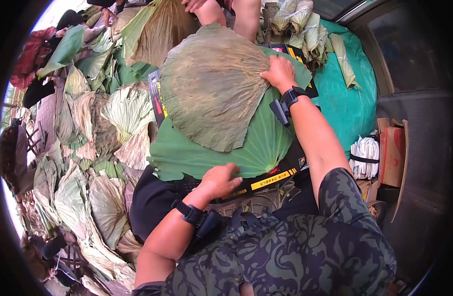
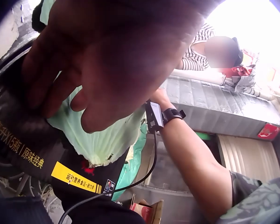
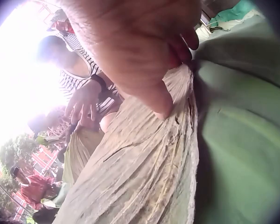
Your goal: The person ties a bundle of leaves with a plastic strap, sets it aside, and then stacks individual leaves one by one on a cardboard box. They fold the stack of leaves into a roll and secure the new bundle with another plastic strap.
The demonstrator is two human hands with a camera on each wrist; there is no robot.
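A brownish dried lotus leaf (image 1: pixel 211 84), pleated towards its narrow end, lies across a greener lotus leaf (image 1: pixel 216 153). At that narrow end my right hand (image 1: pixel 280 73) pinches the dried leaf; in the right wrist view the thumb (image 3: pixel 162 105) presses on its wrinkled tip, with the green leaf (image 3: pixel 247 140) right beside it. My left hand (image 1: pixel 220 181) is held with loose fingers at the green leaf's near edge and grips nothing. Beneath both leaves is a black printed carton (image 1: pixel 236 191) with a yellow label, seen too in the left wrist view (image 2: pixel 42 154).
Many dried leaves (image 1: pixel 105 207) cover the ground at left. Tied leaf bundles (image 1: pixel 315 37) sit on a teal sheet (image 1: pixel 347 113) at right, near a red box (image 1: pixel 392 155). Across from me a person in stripes (image 3: pixel 77 65) handles another leaf (image 1: pixel 159 32).
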